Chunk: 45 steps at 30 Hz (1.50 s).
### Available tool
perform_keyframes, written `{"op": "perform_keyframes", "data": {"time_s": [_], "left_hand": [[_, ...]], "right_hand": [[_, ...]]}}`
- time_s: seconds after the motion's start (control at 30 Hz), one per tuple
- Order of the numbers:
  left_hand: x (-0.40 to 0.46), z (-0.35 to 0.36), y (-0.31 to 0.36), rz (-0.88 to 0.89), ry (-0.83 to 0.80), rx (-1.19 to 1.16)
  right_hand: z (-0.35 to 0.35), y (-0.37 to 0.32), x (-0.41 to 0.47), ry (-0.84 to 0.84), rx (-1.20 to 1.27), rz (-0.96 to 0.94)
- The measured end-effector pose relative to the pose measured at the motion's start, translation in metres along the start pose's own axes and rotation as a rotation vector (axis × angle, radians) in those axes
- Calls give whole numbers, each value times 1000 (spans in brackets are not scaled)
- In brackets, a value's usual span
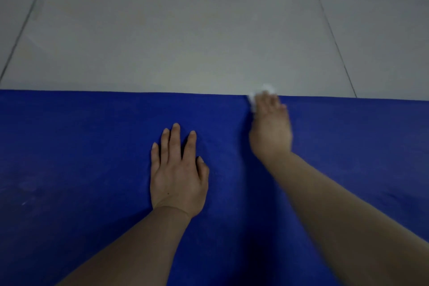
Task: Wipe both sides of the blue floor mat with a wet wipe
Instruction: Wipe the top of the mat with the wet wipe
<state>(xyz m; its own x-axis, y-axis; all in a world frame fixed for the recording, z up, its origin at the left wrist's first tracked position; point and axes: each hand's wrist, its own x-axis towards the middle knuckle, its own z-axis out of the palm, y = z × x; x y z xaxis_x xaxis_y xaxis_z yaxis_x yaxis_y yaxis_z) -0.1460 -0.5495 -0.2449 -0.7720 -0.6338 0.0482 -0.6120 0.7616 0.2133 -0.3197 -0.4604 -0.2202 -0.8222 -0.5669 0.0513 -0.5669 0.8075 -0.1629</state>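
The blue floor mat (92, 158) lay flat on the tiled floor (185, 30). The left hand (178, 176) pressed it flat-fingered, apparently anchoring it. The right hand (270, 127), blurred, held the wet wipe (254, 100) at the far edge; its grip was unclear.

A pale grey tiled floor (185, 37), crossed by dark grout lines, stretches ahead of me. The blue floor mat (81, 146) lies flat on it, its far edge running straight across.
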Motion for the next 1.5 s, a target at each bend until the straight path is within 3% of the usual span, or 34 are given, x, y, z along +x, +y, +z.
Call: {"op": "perform_keyframes", "data": {"time_s": [0.1,0.17,0.2,0.27,0.37,0.43,0.5,0.6,0.67,0.73,0.8,0.9,0.93,1.0,1.13,1.2,1.27,1.37,1.4,1.5], "left_hand": [[0,-1,0,5,4,7],[1,0,-1,8,1,12],[1,0,-1,7,1,6],[1,0,0,0,2,-8],[1,0,0,-1,-2,-17],[1,1,0,0,-7,-12],[1,0,0,-5,-9,-6],[1,-1,-1,0,-13,-5],[1,0,-2,4,-16,-5],[1,0,-1,0,-15,-16],[1,0,0,-6,-15,-23],[2,0,0,-3,-19,-22],[2,1,-1,-2,-23,-20],[1,0,-1,-7,-32,-21],[2,-4,0,-10,-41,-28],[1,-3,0,-7,-39,-35],[1,-3,1,-7,-34,-50],[2,-2,0,-9,-33,-61],[2,-2,0,-10,-35,-64],[1,-3,0,-15,-43,-65]], "right_hand": [[18,-54,-11,-129,67,-276],[16,-50,-11,-208,161,-354],[13,-36,-13,-171,181,-371],[8,6,-18,-57,227,-238],[-9,62,-19,-57,125,208],[-10,54,-16,-11,31,300],[-2,15,-16,45,41,129],[23,-46,-30,-124,40,-282],[20,-44,-30,-187,113,-385],[7,-9,-29,-94,192,-397],[-5,40,-28,48,256,-221],[-18,85,-11,24,94,286],[-16,84,-5,15,81,364],[-5,51,0,75,123,297],[26,-46,-29,-81,120,-311],[21,-46,-41,-105,201,-412],[9,-10,-45,19,269,-262],[-4,43,-41,51,230,161],[-2,42,-40,53,160,221],[12,-6,-43,46,177,26]]}}
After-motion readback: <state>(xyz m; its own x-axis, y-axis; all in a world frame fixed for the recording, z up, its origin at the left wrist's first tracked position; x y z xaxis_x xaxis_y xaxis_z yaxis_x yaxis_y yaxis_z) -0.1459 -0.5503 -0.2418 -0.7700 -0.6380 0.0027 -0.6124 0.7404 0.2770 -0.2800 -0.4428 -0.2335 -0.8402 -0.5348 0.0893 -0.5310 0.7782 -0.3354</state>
